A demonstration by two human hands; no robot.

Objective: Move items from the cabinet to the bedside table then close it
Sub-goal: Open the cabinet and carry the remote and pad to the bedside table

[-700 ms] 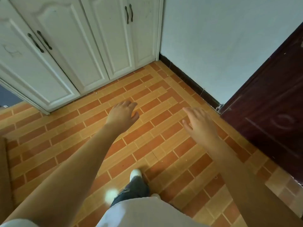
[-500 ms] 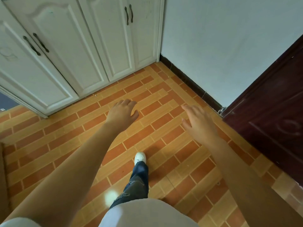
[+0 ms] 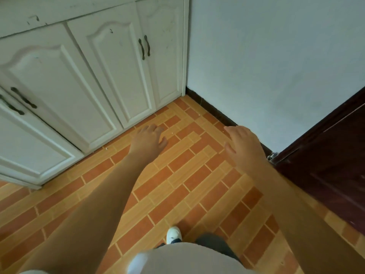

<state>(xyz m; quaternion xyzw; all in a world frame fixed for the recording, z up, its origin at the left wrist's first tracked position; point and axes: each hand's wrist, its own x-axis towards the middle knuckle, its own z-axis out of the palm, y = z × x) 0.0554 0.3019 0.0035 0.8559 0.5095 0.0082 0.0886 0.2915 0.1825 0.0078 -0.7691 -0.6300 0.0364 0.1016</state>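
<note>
A white cabinet point(image 3: 59, 80) with panelled doors fills the upper left; all the doors in view are shut. Dark handles point(image 3: 144, 47) sit on the right pair of doors and another pair of handles point(image 3: 17, 101) at the far left. My left hand point(image 3: 148, 138) is stretched forward over the floor, just in front of the cabinet's base, fingers apart and holding nothing. My right hand point(image 3: 244, 144) is held out to the right, near the wall's skirting, also empty with fingers apart. No items and no bedside table are in view.
Orange and tan tiled floor point(image 3: 177, 184) spreads ahead. A pale wall point(image 3: 266, 66) with dark skirting runs at the right. A dark red-brown wooden door point(image 3: 331, 155) stands at the far right. My white shoe point(image 3: 173, 234) steps forward below.
I have moved closer to the cabinet: its doors now look larger and nearer. Both hands stay outstretched and empty. My foot has stepped forward.
</note>
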